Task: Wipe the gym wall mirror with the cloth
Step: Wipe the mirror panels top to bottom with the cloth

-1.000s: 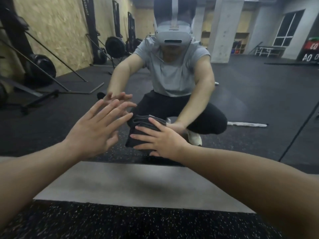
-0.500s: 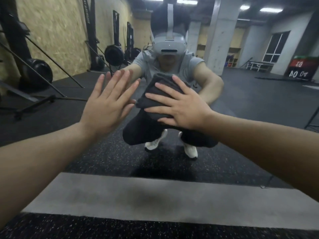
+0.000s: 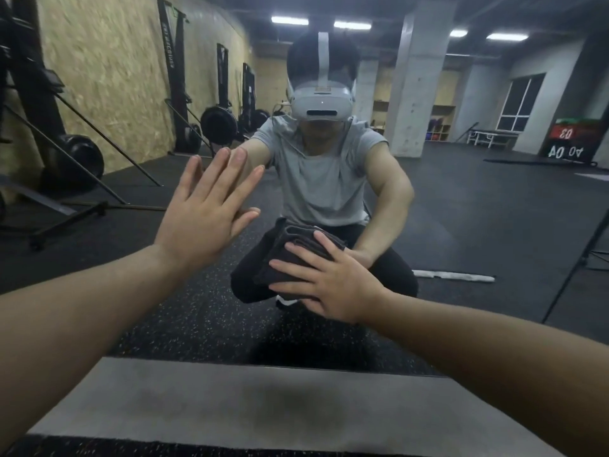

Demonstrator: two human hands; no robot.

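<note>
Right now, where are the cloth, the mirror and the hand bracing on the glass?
cloth [image 3: 290, 249]: head view, folded upper part.
mirror [image 3: 494, 209]: head view, bare glass.
left hand [image 3: 201, 222]: head view, back of hand.

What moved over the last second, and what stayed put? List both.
The right hand swept the dark cloth up the mirror, then back down to a lower spot. The left hand stayed flat on the glass with straight fingers, drifting a little higher. Nothing was taken hold of or let go.
</note>
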